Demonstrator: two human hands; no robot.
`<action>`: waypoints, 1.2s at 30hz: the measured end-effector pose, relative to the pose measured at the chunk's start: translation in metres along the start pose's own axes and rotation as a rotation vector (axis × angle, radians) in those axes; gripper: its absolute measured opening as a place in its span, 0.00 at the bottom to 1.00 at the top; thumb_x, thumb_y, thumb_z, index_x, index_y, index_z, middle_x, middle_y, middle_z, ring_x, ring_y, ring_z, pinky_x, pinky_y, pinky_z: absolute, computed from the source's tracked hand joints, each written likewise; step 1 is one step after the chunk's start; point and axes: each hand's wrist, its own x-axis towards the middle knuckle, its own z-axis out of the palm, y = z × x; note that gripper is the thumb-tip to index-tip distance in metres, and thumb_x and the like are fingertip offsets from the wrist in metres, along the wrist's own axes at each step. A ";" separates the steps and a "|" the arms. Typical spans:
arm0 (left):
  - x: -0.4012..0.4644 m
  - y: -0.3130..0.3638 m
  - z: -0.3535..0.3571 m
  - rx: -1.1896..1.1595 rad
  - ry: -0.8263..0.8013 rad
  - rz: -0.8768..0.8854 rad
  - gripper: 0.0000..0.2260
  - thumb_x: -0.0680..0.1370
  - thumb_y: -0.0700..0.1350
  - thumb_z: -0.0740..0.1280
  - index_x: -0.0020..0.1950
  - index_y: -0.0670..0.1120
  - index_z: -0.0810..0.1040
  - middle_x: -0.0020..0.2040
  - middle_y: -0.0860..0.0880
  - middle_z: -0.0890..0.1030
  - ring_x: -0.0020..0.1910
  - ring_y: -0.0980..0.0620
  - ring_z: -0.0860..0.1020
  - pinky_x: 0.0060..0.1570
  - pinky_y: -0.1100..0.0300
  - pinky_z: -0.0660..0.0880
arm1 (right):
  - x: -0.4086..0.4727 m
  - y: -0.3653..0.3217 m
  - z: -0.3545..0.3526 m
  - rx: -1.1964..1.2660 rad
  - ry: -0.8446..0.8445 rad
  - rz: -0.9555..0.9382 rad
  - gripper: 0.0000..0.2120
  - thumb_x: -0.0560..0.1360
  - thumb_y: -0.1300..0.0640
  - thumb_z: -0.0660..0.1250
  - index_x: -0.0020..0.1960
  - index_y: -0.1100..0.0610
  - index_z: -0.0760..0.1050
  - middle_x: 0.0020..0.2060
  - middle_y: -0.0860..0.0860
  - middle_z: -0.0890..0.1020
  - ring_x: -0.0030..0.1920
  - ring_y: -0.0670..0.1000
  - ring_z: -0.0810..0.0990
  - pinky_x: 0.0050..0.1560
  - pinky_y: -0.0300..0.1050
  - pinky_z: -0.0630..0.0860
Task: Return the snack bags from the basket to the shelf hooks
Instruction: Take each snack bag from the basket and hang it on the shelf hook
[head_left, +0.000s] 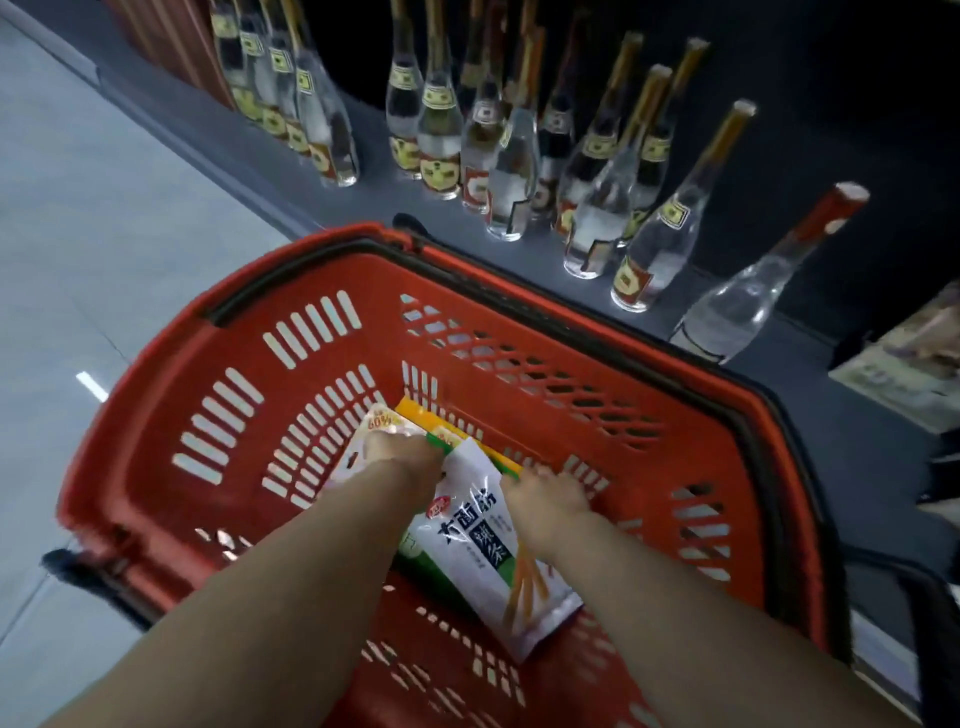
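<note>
Both my arms reach down into the red basket, where the snack bags lie on its bottom; my left hand grips the top of a white bag; my right hand rests beside it, fingers curled, grip unclear; glass bottles stand on the low shelf beyond.

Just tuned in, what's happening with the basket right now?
A person has both hands down in the red basket, which sits beside a low shelf of glass bottles. The left hand and right hand are on the snack bags lying at the bottom. Their grip is blurred. No bag has left the basket yet, and no hooks are in view.
</note>
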 end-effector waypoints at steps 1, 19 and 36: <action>0.004 0.001 0.005 -0.019 -0.034 -0.002 0.20 0.79 0.46 0.63 0.71 0.51 0.68 0.59 0.50 0.79 0.58 0.48 0.77 0.47 0.55 0.70 | 0.002 -0.002 0.005 0.000 -0.014 -0.001 0.21 0.77 0.61 0.60 0.69 0.59 0.64 0.66 0.59 0.71 0.67 0.60 0.70 0.64 0.54 0.68; -0.018 -0.037 -0.006 -0.909 0.300 -0.014 0.10 0.78 0.42 0.66 0.59 0.48 0.74 0.54 0.47 0.80 0.51 0.47 0.79 0.47 0.55 0.77 | 0.003 0.007 0.005 1.021 0.081 0.118 0.19 0.77 0.57 0.67 0.67 0.60 0.70 0.57 0.55 0.79 0.49 0.51 0.78 0.47 0.43 0.72; -0.216 -0.086 -0.190 -1.649 0.375 0.127 0.08 0.74 0.36 0.72 0.50 0.45 0.84 0.45 0.49 0.87 0.45 0.51 0.85 0.44 0.64 0.81 | -0.181 0.044 -0.238 1.344 0.480 -0.026 0.11 0.77 0.63 0.65 0.48 0.47 0.74 0.46 0.44 0.83 0.47 0.47 0.83 0.42 0.39 0.79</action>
